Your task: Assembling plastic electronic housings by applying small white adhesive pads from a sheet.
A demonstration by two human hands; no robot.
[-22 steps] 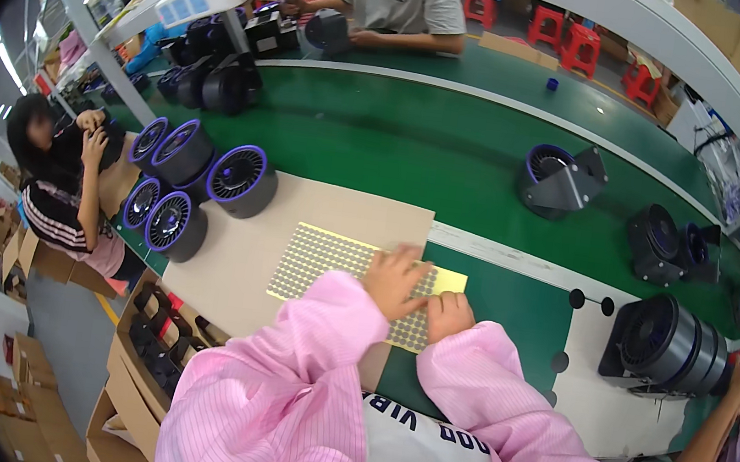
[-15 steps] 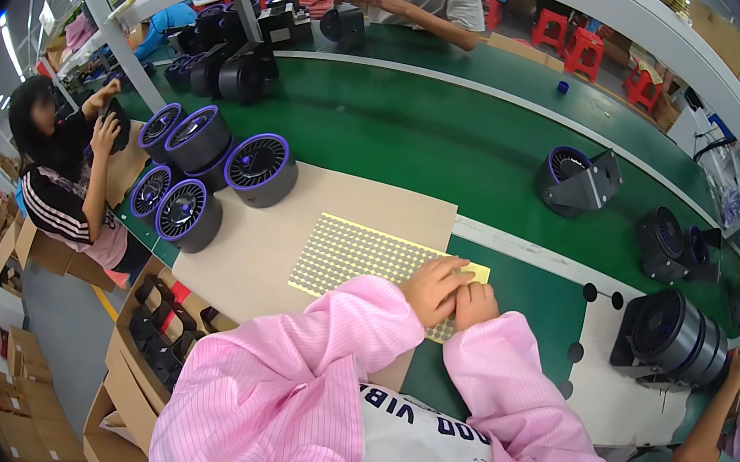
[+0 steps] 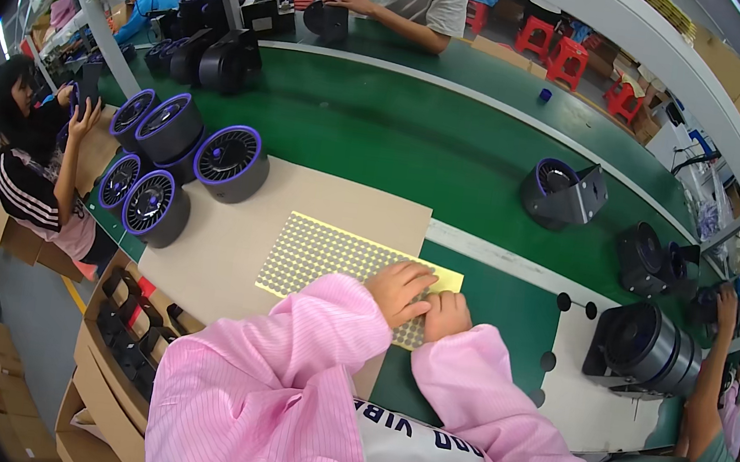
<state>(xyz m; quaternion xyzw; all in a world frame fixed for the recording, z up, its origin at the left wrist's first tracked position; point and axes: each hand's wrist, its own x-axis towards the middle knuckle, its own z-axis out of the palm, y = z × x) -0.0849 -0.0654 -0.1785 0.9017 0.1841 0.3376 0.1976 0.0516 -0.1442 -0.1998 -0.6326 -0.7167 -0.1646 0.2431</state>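
A yellow sheet of small round grey stickers (image 3: 320, 257) lies flat on the beige cardboard (image 3: 365, 195) in front of me. My left hand (image 3: 399, 292) rests on the sheet's right part, its fingers stretched out and its thumb towards the other hand. Right beside it, my right hand (image 3: 447, 316) has its fingers curled down at the sheet's right edge, closed as in a pinch. Whatever is between those fingertips is hidden. A bare yellow strip (image 3: 447, 280) shows just beyond the hands.
Several black cylinders with purple rims (image 3: 230, 163) stand at the left. A bracketed cylinder (image 3: 562, 192) sits on the green belt (image 3: 401, 129). More cylinders (image 3: 652, 344) lie at the right, near a co-worker's arm (image 3: 710, 384). An open carton of black parts (image 3: 131, 331) is at lower left.
The whole view has shifted, so things appear farther left. My hands stay on the sheet, with the left thumb now showing. The right co-worker's arm has reached farther forward; the person opposite touches a black part.
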